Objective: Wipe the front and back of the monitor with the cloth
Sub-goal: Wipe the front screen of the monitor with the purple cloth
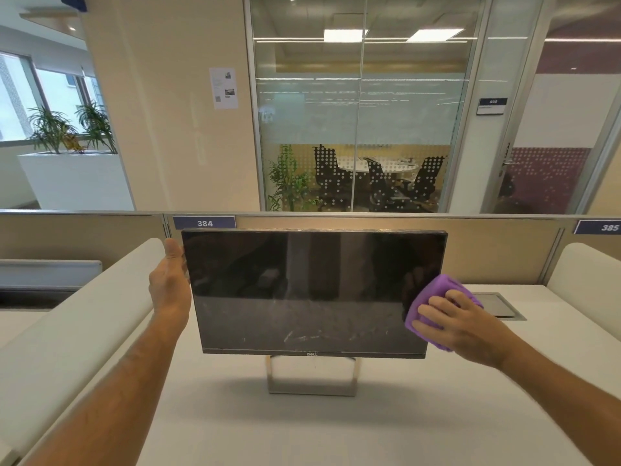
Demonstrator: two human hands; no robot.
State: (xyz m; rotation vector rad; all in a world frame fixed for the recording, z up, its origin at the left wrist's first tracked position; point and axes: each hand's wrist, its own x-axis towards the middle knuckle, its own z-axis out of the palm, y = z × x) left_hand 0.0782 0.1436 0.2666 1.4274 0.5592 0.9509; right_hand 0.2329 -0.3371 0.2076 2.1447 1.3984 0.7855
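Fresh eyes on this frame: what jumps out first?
The purple cloth stands out, pressed by the right hand against the right edge of the dark monitor, mid-desk on its metal stand. The left hand steadies the monitor's left edge. Whitish smears show low on the screen.

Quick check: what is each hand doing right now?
Left hand: holds the monitor by its left edge.
Right hand: presses the purple cloth against the screen's right side, fingers curled over it.
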